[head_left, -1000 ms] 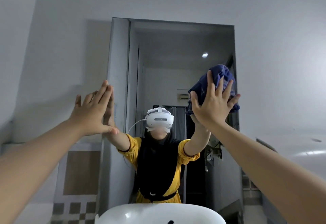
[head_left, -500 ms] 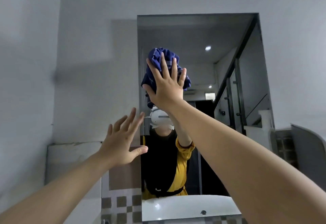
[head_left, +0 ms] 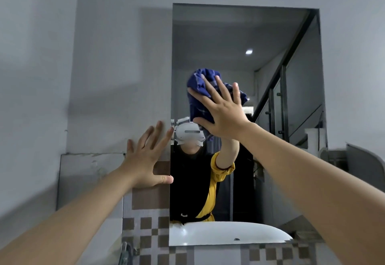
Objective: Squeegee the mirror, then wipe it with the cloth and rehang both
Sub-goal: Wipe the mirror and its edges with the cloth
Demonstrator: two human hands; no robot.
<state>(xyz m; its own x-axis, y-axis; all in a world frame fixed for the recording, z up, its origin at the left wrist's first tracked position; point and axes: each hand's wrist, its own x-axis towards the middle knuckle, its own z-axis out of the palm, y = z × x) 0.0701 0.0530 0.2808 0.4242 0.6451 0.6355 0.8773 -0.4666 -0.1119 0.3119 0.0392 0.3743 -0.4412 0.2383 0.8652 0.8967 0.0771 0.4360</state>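
Observation:
A tall frameless mirror (head_left: 270, 72) hangs on the grey wall. My right hand (head_left: 224, 112) presses a bunched dark blue cloth (head_left: 198, 85) flat against the glass, left of the mirror's middle, fingers spread over it. My left hand (head_left: 149, 158) lies open on the wall beside the mirror's left edge, thumb touching that edge, holding nothing. No squeegee is in view.
The mirror reflects a person in yellow and black with a white headset, a white basin and a stair rail. Below the mirror runs checked brown and grey tile (head_left: 150, 229). A metal tap fitting (head_left: 125, 252) shows at the bottom left.
My right hand has slid the cloth down and a little right on the glass. The left hand has moved closer to the mirror's left edge and now touches it.

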